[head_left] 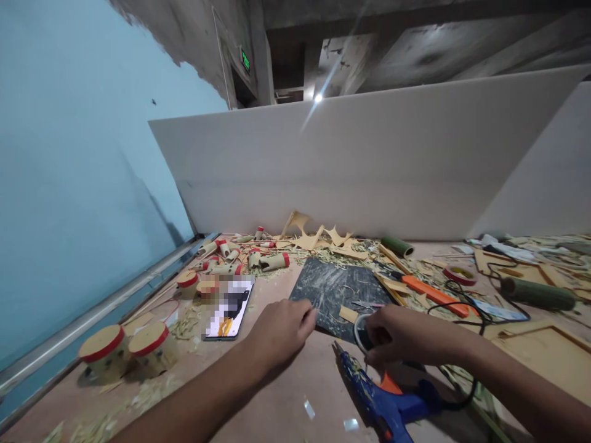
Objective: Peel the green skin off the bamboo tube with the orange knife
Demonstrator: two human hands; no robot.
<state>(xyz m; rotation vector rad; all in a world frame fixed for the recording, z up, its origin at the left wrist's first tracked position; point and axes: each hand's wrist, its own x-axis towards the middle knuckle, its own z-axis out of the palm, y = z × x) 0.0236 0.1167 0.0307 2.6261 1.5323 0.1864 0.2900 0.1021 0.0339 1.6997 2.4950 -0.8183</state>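
My left hand (287,327) is closed with its fingers curled, just by the near left edge of a dark marbled slab (318,286). Whatever may be inside that hand is hidden. My right hand (397,335) grips a whitish ring that looks like a roll of tape (361,337), at the slab's near right corner. Below my right hand lies a blue glue gun (373,394) with an orange trigger, its nozzle pointing at the slab. A small flat tan wood piece (348,314) rests on the slab beside the roll.
To the left lies a phone (231,311) with its screen lit, near bamboo pieces with red rims (150,344). On the right are an orange-handled tool (438,296), a red tape roll (460,275), a black cable and a green bamboo tube (538,293). Shavings litter the table.
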